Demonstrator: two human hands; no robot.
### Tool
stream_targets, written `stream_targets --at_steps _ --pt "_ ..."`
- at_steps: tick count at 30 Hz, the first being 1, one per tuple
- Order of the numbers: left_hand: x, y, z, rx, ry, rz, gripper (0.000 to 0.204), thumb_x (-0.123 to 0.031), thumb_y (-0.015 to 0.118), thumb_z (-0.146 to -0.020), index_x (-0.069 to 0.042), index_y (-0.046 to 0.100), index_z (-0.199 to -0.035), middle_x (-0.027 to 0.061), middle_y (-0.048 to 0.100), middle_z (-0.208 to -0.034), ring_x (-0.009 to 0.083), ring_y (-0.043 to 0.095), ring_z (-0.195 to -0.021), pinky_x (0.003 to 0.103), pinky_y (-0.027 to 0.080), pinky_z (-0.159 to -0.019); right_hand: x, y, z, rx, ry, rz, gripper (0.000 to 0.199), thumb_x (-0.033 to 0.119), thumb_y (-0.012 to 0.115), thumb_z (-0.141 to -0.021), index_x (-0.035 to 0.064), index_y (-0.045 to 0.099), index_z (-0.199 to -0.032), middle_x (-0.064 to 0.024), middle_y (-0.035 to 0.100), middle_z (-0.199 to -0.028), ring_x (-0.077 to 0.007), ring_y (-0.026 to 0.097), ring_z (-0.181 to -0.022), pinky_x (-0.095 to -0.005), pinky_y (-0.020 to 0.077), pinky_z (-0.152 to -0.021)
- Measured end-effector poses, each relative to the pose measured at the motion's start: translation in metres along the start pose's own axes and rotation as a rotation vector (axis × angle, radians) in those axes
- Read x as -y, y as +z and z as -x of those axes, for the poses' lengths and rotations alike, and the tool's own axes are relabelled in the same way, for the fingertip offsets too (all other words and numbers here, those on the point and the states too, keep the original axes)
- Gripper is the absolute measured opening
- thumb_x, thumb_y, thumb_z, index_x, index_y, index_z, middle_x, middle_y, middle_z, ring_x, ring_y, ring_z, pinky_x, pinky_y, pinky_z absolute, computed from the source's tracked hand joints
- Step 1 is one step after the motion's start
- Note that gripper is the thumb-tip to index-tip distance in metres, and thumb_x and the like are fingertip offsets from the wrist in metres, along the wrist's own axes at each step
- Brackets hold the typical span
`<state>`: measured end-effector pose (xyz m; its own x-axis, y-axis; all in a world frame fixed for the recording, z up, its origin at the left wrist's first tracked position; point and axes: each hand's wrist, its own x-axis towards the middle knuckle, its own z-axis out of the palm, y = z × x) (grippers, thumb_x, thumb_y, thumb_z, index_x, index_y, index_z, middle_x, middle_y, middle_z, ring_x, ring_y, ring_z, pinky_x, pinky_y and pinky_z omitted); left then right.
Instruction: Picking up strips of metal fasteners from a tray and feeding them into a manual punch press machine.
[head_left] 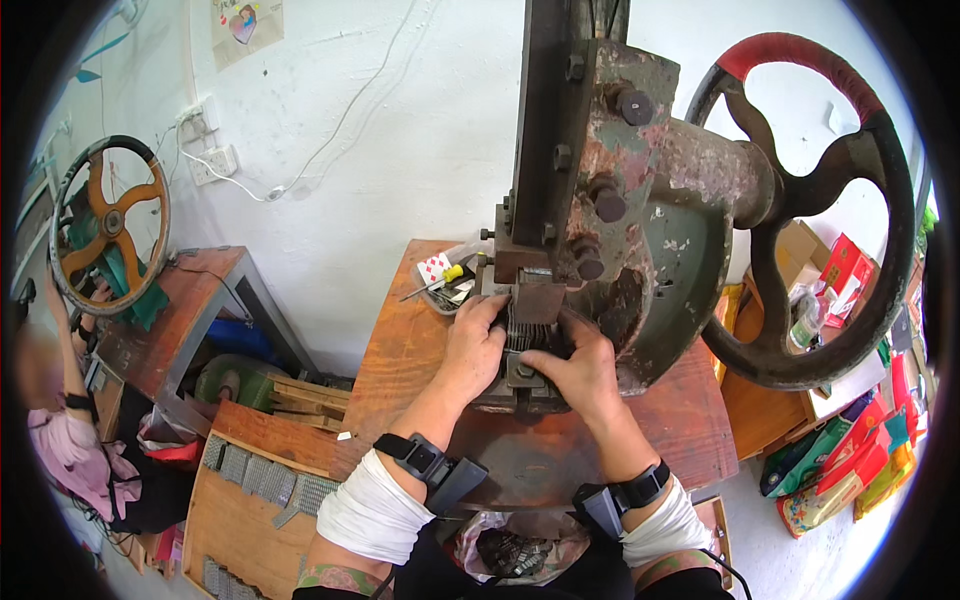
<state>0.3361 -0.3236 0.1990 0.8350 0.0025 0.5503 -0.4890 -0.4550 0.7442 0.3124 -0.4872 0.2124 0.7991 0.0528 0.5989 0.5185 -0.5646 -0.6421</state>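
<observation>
My left hand (472, 345) has its fingers bent and pressed against the left side of a ridged grey metal piece (530, 332). It lies under the square ram (540, 297) of a worn, heavy hand press (612, 170). At the other side, my right hand (582, 368) curls round the piece's right edge. Its thumb reaches over a small bolted metal block (524, 372) at the front of the press bed. Some fingertips of both hands are hidden behind the piece and the ram.
A large handwheel (868, 160) with red wrapping stands at the right. Left of the press is a clear tub (440, 300) holding a yellow-handled screwdriver (452, 274). Grey ridged pieces (268, 478) lie on a wooden board at lower left. Another person (85, 450) sits far left beside a second wheel (112, 222).
</observation>
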Motion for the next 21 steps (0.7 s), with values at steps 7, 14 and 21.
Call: stream_targets --at_steps 7,14,21 --pt "0.005 0.003 0.0 -0.006 0.036 -0.048 0.035 -0.003 0.05 -0.079 -0.001 0.061 -0.112 0.0179 0.059 -0.113 0.0371 0.052 -0.11 0.044 0.041 -0.097 0.003 -0.001 0.002 -0.049 0.025 -0.037 0.048 0.021 0.077 -0.068 -0.0002 0.064 -0.109 -0.0183 0.061 -0.117 -0.0367 0.058 -0.105 -0.0403 0.0471 -0.09" --pt "-0.002 0.003 0.001 0.044 0.11 -0.28 0.035 -0.004 0.053 -0.079 -0.002 0.061 -0.113 0.0166 0.058 -0.118 0.0334 0.052 -0.113 0.043 0.042 -0.092 0.002 -0.008 0.007 0.013 -0.031 0.104 0.045 0.019 0.075 -0.071 -0.001 0.064 -0.11 -0.0183 0.061 -0.117 -0.0369 0.057 -0.106 -0.0404 0.0474 -0.089" --pt "0.004 -0.002 0.0 0.067 0.018 -0.039 0.036 -0.006 0.052 -0.079 0.0 0.06 -0.114 0.0145 0.057 -0.123 0.0342 0.048 -0.118 0.043 0.04 -0.098 0.013 -0.016 0.005 -0.011 -0.084 0.18 0.053 0.026 0.077 -0.07 -0.0022 0.061 -0.113 -0.0185 0.059 -0.118 -0.0364 0.052 -0.111 -0.0424 0.0449 -0.092"
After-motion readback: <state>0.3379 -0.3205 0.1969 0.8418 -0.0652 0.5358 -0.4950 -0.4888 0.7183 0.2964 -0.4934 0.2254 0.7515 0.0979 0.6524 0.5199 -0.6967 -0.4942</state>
